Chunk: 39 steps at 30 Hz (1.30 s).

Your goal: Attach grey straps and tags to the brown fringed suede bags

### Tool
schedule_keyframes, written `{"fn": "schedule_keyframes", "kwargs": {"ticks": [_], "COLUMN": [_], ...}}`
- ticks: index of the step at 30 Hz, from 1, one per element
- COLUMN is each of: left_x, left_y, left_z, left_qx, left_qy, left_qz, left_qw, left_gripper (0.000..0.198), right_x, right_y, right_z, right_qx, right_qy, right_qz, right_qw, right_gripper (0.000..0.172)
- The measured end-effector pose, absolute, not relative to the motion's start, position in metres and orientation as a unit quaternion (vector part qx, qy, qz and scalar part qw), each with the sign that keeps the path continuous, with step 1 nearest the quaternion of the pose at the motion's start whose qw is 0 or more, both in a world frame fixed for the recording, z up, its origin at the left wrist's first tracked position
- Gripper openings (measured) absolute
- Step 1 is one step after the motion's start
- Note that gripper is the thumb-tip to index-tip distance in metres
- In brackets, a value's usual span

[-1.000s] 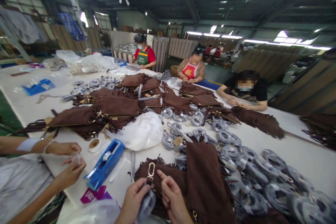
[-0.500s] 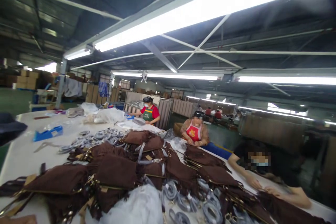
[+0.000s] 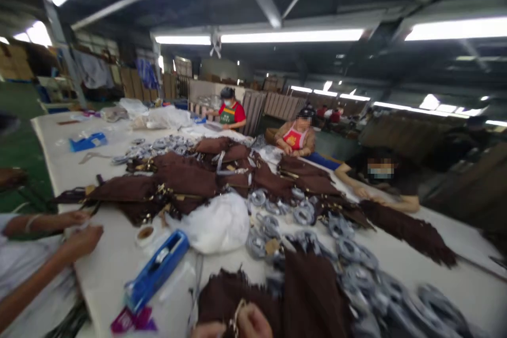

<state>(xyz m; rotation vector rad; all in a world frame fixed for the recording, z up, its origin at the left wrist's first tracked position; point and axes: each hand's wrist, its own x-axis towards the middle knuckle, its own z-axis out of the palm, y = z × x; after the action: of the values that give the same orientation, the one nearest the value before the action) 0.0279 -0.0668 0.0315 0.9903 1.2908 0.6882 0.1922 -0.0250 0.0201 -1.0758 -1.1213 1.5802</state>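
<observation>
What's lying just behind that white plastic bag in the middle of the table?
Behind the white plastic bag lies a heap of brown fringed bags, with wrapped grey straps beside it. The bag hides the heap's near edge and whatever is under it.

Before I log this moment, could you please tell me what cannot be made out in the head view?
Head view only:
Left hand: mostly cut off by the bottom edge, grip unclear.
Right hand: partly cut off there, fingers blurred.
Metal clasp between them: motion blur hides which hand holds it.
Wrapped straps: blurred, details lost.
</observation>
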Motion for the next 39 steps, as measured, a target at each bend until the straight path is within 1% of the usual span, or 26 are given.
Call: {"fn": "schedule_keyframes", "kwargs": {"ticks": [2,4,7,9,11,14,17,21,25,28,29,30,33,34,35,37,38,39], "left_x": [0.032,0.031,0.027,0.025,0.024,0.022,0.018,0.015,0.014,0.016,0.017,0.018,0.022,0.024,0.025,0.027,0.028,0.028], "left_y": [-0.104,-0.117,-0.108,-0.101,-0.099,-0.101,-0.105,-0.105,-0.105,-0.106,-0.107,-0.108,-0.111,-0.112,-0.113,-0.115,-0.116,-0.117], "left_z": [0.019,0.020,0.029,0.034,0.035,0.029,0.026,0.025,0.020,0.018,0.019,0.020,0.026,0.027,0.027,0.025,0.023,0.022], "left_qx": [0.422,0.447,0.528,0.583,0.636,0.706,0.754,0.801,0.834,0.839,0.840,0.840,0.822,0.806,0.782,0.722,0.693,0.671], "left_qy": [0.556,0.557,0.590,0.615,0.621,0.599,0.579,0.547,0.509,0.501,0.499,0.498,0.507,0.514,0.522,0.534,0.536,0.535], "left_qz": [0.297,0.319,0.319,0.307,0.302,0.295,0.268,0.222,0.208,0.203,0.200,0.194,0.173,0.173,0.180,0.202,0.214,0.223], "left_qw": [0.652,0.624,0.522,0.433,0.345,0.235,0.156,0.097,0.045,0.059,0.075,0.094,0.192,0.238,0.289,0.391,0.431,0.462], "left_gripper": [0.028,0.030,0.029,0.029,0.027,0.024,0.025,0.026,0.037,0.038,0.038,0.038,0.039,0.038,0.036,0.033,0.032,0.031], "right_x": [0.189,0.190,0.194,0.192,0.188,0.183,0.183,0.182,0.180,0.180,0.181,0.182,0.188,0.190,0.192,0.195,0.196,0.197], "right_y": [-0.070,-0.088,-0.088,-0.088,-0.091,-0.094,-0.094,-0.090,-0.089,-0.091,-0.092,-0.093,-0.096,-0.096,-0.096,-0.095,-0.094,-0.094], "right_z": [0.008,0.012,0.026,0.032,0.034,0.031,0.031,0.036,0.036,0.026,0.022,0.017,0.007,0.005,0.004,0.004,0.005,0.007], "right_qx": [-0.463,-0.474,-0.495,-0.511,-0.529,-0.560,-0.578,-0.579,-0.578,-0.563,-0.548,-0.529,-0.487,-0.484,-0.488,-0.500,-0.504,-0.503], "right_qy": [-0.387,-0.362,-0.412,-0.466,-0.510,-0.538,-0.549,-0.580,-0.574,-0.509,-0.482,-0.457,-0.440,-0.455,-0.478,-0.528,-0.552,-0.575], "right_qz": [0.662,0.665,0.626,0.590,0.555,0.521,0.506,0.477,0.463,0.520,0.551,0.583,0.629,0.627,0.617,0.588,0.573,0.559], "right_qw": [0.445,0.450,0.439,0.416,0.389,0.353,0.330,0.316,0.350,0.392,0.405,0.414,0.417,0.407,0.391,0.354,0.336,0.322], "right_gripper": [0.042,0.039,0.028,0.019,0.013,0.014,0.014,0.017,0.016,0.007,0.008,0.016,0.053,0.058,0.053,0.032,0.026,0.026]}}
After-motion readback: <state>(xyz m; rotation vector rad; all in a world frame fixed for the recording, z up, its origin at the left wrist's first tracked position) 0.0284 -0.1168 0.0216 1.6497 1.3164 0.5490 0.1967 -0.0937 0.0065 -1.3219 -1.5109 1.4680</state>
